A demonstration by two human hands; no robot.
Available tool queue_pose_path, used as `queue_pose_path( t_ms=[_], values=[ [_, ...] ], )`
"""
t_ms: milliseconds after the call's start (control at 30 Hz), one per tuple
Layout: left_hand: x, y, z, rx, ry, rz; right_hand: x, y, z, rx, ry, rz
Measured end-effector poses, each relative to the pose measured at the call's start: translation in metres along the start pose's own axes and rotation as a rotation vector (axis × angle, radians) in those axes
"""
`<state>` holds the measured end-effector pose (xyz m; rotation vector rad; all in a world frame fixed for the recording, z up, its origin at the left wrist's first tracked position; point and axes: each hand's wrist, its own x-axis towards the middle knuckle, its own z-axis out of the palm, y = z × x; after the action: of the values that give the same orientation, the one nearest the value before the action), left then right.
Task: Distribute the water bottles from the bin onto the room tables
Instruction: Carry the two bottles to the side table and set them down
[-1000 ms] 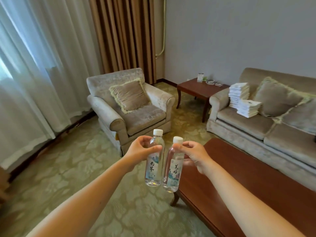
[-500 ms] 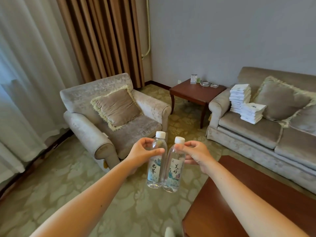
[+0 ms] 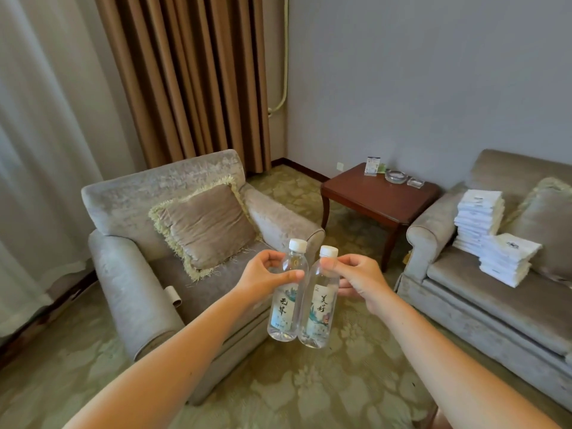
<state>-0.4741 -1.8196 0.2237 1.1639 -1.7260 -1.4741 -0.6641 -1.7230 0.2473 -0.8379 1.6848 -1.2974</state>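
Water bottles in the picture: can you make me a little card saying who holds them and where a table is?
Left hand: grips the left clear plastic bottle with white cap
Right hand: grips the right clear plastic bottle with white cap
Bottles: upright, side by side, above the green patterned carpet
Table in view: small dark wooden side table, between grey armchair and grey sofa
On table: glass ashtray, standing card
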Motion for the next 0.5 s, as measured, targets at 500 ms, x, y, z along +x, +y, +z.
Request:
queue_pose_path(
  t_ms=[500],
  values=[
    [0.348,0.035,-0.002,0.0,-0.251,0.024,0.292,-0.056,-0.006,0.052,0.247,0.037]
  ],
)
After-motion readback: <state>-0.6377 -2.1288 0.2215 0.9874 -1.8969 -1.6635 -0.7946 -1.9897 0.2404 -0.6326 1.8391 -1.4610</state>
